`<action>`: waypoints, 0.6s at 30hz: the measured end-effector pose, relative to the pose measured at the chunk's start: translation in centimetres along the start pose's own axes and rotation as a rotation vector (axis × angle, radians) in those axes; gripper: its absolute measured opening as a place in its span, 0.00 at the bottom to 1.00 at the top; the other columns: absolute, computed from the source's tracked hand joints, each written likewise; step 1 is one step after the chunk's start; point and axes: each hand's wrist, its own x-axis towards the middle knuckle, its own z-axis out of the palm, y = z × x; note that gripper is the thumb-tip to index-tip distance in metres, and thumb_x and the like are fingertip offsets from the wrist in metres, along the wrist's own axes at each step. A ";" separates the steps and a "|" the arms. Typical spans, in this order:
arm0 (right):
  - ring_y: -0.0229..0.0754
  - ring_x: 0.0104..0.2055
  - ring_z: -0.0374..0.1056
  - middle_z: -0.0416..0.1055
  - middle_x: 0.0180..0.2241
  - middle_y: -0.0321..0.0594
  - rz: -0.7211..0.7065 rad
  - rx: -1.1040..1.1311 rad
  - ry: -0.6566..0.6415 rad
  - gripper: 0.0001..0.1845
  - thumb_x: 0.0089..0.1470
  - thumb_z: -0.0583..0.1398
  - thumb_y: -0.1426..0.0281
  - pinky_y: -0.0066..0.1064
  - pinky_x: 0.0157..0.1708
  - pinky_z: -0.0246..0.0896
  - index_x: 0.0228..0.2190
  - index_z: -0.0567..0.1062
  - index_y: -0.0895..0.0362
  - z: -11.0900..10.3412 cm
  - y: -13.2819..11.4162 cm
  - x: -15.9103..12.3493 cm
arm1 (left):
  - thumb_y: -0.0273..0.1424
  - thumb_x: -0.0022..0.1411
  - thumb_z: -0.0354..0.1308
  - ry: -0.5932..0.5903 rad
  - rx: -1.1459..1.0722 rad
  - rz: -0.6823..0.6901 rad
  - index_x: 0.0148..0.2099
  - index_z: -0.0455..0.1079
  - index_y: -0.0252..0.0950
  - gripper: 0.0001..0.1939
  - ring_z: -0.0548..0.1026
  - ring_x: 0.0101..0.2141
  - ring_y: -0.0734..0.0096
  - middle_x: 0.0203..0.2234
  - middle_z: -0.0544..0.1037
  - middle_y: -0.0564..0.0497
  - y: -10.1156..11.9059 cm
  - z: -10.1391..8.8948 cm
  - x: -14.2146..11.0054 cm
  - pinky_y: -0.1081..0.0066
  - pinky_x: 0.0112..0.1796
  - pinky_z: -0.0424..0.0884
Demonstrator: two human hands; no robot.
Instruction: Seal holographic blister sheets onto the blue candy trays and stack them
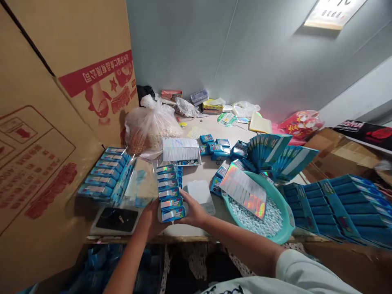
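Between my two hands, close to the table's front edge, is a row of small blue boxes [170, 192] with shiny silvery labels. My left hand [152, 218] is closed on the near left side of the row, and my right hand [192, 210] grips it from the right. The undersides of the boxes and some of my fingers are hidden. Just right of my right hand lies a white plastic case [200, 195]. Behind the row stands a white tray [185, 162] with a stack of shiny label cards [180, 149] on it. A black phone-like slab [116, 219] lies left of my left hand.
A teal basin [288, 216] of small white pieces holds a sheet of shiny labels [245, 189]. Blue boxes are stacked left [102, 173] and right [337, 204]. A tied plastic bag [153, 126] sits behind. A tall cardboard box [70, 102] walls the left side.
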 end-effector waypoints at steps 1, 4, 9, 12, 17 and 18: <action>0.60 0.68 0.51 0.50 0.68 0.55 0.010 -0.032 0.014 0.70 0.30 0.76 0.55 0.50 0.64 0.51 0.68 0.46 0.49 0.2 -0.2 -0.2 | 0.38 0.36 0.74 -0.024 0.033 0.007 0.56 0.69 0.40 0.42 0.70 0.54 0.36 0.49 0.76 0.41 -0.1 -0.3 0.1 0.44 0.54 0.65; 0.60 0.68 0.52 0.51 0.68 0.55 0.054 -0.108 -0.001 0.68 0.34 0.75 0.55 0.51 0.63 0.53 0.68 0.45 0.50 0.2 -1.2 -0.3 | 0.40 0.37 0.73 -0.094 0.129 0.012 0.62 0.62 0.39 0.48 0.69 0.56 0.37 0.54 0.73 0.39 -0.1 -1.2 0.5 0.45 0.54 0.67; 0.64 0.69 0.46 0.46 0.68 0.60 0.047 -0.214 -0.157 0.75 0.27 0.76 0.52 0.55 0.64 0.49 0.68 0.44 0.54 -3.0 -2.0 1.0 | 0.41 0.44 0.70 -0.186 0.197 -0.006 0.71 0.42 0.44 0.58 0.69 0.58 0.41 0.62 0.65 0.38 0.5 -1.8 0.3 0.48 0.51 0.72; 0.67 0.70 0.39 0.36 0.70 0.63 -0.039 -0.249 -0.264 0.80 0.24 0.76 0.50 0.56 0.65 0.44 0.69 0.39 0.57 -5.5 -0.8 2.8 | 0.41 0.44 0.71 -0.190 0.270 0.045 0.73 0.32 0.44 0.64 0.61 0.63 0.40 0.67 0.57 0.36 1.3 -1.9 0.6 0.45 0.57 0.66; 0.66 0.71 0.33 0.26 0.70 0.66 -0.192 -0.172 -0.400 0.88 0.22 0.76 0.51 0.52 0.66 0.43 0.68 0.28 0.59 -6.5 1.5 5.8 | 0.40 0.46 0.70 -0.279 0.280 0.135 0.72 0.28 0.47 0.65 0.49 0.68 0.40 0.70 0.47 0.39 1.6 -1.6 1.9 0.45 0.61 0.61; 0.66 0.72 0.32 0.25 0.70 0.67 -0.207 -0.147 -0.408 0.88 0.22 0.76 0.51 0.51 0.66 0.43 0.68 0.26 0.60 -6.4 1.6 6.1 | 0.40 0.47 0.70 -0.288 0.254 0.118 0.72 0.27 0.46 0.64 0.51 0.67 0.41 0.69 0.48 0.38 1.5 -1.5 1.9 0.46 0.60 0.62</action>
